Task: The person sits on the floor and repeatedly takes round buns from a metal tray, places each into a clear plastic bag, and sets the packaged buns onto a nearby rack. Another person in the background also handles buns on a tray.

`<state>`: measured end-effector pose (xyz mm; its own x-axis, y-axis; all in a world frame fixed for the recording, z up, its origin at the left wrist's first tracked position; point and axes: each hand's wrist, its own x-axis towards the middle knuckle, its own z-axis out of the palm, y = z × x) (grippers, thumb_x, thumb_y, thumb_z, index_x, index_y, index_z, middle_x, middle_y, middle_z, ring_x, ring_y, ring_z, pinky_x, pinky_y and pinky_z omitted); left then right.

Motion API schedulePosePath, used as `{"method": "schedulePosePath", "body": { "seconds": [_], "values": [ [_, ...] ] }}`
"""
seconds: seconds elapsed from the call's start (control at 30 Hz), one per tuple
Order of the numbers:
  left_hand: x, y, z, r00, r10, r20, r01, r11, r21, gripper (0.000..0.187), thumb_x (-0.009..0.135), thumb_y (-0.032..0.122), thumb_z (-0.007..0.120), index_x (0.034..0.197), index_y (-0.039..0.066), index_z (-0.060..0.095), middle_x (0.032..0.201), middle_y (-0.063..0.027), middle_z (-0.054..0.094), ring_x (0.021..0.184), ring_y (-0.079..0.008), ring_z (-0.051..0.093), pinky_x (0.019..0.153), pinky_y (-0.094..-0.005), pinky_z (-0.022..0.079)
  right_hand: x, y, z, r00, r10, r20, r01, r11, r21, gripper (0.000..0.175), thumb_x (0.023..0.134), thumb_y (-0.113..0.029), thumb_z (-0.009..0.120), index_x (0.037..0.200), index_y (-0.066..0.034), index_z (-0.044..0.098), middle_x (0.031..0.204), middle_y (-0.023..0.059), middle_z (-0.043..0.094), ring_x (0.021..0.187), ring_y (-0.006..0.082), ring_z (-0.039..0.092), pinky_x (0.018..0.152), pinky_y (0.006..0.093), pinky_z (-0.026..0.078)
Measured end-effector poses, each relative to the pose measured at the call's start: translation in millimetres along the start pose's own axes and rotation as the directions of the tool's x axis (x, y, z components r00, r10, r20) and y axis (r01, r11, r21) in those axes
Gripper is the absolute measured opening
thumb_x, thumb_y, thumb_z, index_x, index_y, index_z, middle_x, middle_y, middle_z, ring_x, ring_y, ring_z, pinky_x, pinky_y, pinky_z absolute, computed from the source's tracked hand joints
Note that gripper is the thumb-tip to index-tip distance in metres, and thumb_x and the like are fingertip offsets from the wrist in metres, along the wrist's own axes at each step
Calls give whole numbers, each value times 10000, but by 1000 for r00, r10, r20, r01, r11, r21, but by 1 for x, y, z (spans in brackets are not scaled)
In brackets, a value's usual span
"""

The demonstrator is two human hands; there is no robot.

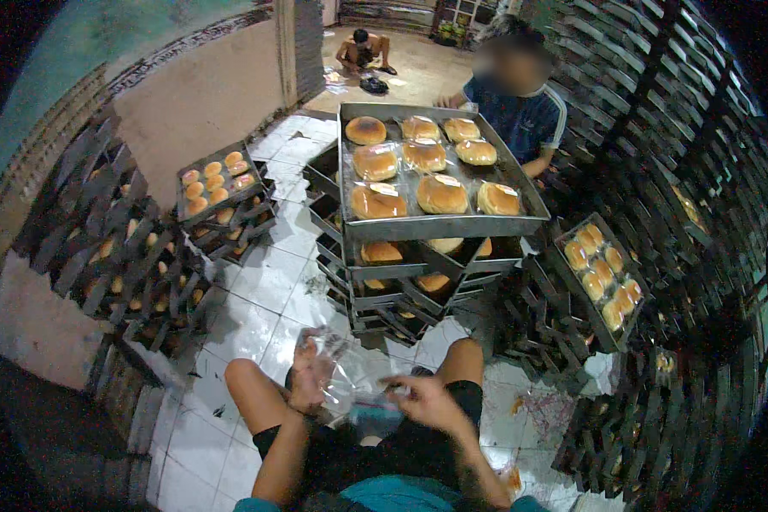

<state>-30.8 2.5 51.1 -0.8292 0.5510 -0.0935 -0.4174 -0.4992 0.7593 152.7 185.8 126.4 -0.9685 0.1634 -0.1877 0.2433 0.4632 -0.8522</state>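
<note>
A clear plastic bag (340, 371) is in my left hand (310, 377), held up between my knees. My right hand (422, 400) is a little to the right of it, blurred, with the index finger stretched out and the other fingers curled; whether it holds anything is not clear. Below both hands a bluish, clear packet (374, 416) lies at my lap. In front of me a metal baking tray (448, 225) tops a stack of trays. It bears several round buns (442, 194), most in clear wrappers; the bun at its back left (366, 130) looks unwrapped.
Stacked trays stand left (221, 211) and right (573, 256), topped with buns. Tall tray stacks line the right side (678, 192); more trays are at the far left (121, 256). A person (525, 121) is behind the central stack. Another person (361, 51) sits on the floor farther back.
</note>
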Motion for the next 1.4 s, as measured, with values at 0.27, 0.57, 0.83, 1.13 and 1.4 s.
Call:
{"method": "schedulePosePath", "body": {
  "seconds": [0.27, 0.57, 0.83, 1.13, 1.4],
  "values": [
    [-6, -58, -27, 951, -310, -14, 304, 939, -158, 431, 961, 395, 667, 1256, 100, 558, 1263, -95, 616, 1135, -294, 621, 1002, -508, 530, 108, -15, -208, 713, -570, -408, -3, 579, -815, 173, 818, -82, 657, 976, -17, 684, 862, 195, 684, 828, 414, 644, 817, 488, 529],
    [4, -91, -34, 902, -430, 19, 431, 901, -59, 484, 953, 399, 686, 1266, 51, 564, 1272, -112, 617, 1157, -288, 631, 997, -469, 542, 136, 14, -207, 673, -649, -354, -34, 451, -892, 147, 822, -144, 675, 878, -8, 670, 828, 209, 676, 886, 395, 648, 898, 497, 510],
    [2, -96, -28, 884, -465, 51, 462, 885, 60, 474, 966, 385, 681, 1264, 36, 560, 1254, -112, 630, 1126, -254, 637, 980, -406, 546, 144, 4, -198, 703, -580, -411, -92, 499, -862, 307, 853, -260, 725, 955, 29, 702, 920, 232, 704, 920, 425, 645, 922, 502, 505],
    [-6, -110, -31, 869, -493, 39, 487, 868, 98, 456, 974, 375, 667, 1276, 49, 565, 1201, -84, 649, 1065, -226, 658, 914, -383, 558, 193, 10, -207, 881, -241, -408, -152, 672, -725, 792, 929, -642, 547, 1188, 106, 584, 1065, 327, 680, 1001, 494, 669, 899, 516, 553],
    [-3, -101, -36, 879, -477, 26, 475, 878, 62, 438, 969, 355, 669, 1275, 66, 547, 1233, -102, 635, 1127, -273, 645, 974, -438, 555, 224, -6, -240, 978, 57, -199, -161, 813, -560, 773, 916, -638, 590, 1389, -30, 530, 1206, 277, 655, 1092, 403, 649, 945, 420, 518]
  ]
}}
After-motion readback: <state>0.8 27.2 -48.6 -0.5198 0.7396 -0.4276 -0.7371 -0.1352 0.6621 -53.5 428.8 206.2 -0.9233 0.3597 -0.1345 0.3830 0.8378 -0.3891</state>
